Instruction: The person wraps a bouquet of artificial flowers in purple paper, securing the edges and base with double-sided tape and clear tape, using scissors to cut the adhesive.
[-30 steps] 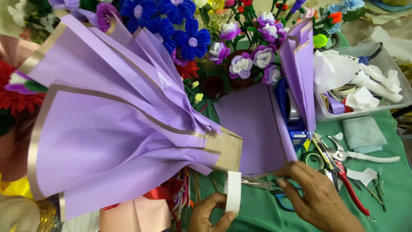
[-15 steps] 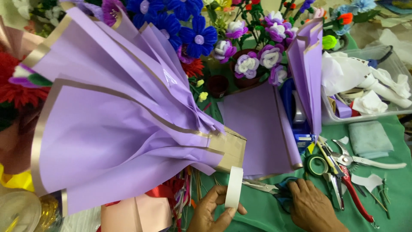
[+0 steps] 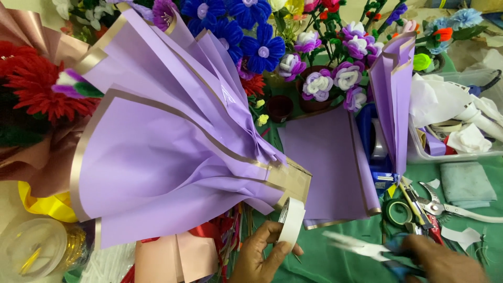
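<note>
- The white tape roll [image 3: 291, 222] stands on edge at the bottom centre, just under the gathered neck of the lilac wrapping paper [image 3: 167, 157], nearly touching its gold-edged corner
- Left hand [image 3: 262, 254] has its fingers [image 3: 272, 230] clamped on the roll from below
- Scissors [image 3: 361, 246], blurred, lie to the roll's right, blades pointing left toward it
- Right hand [image 3: 440, 262] grips the scissor handles; how the fingers close is blurred, so I cannot tell more
- Green table [image 3: 340, 267] lies beneath both

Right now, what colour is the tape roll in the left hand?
White tape roll, clearest in the head view.
</note>
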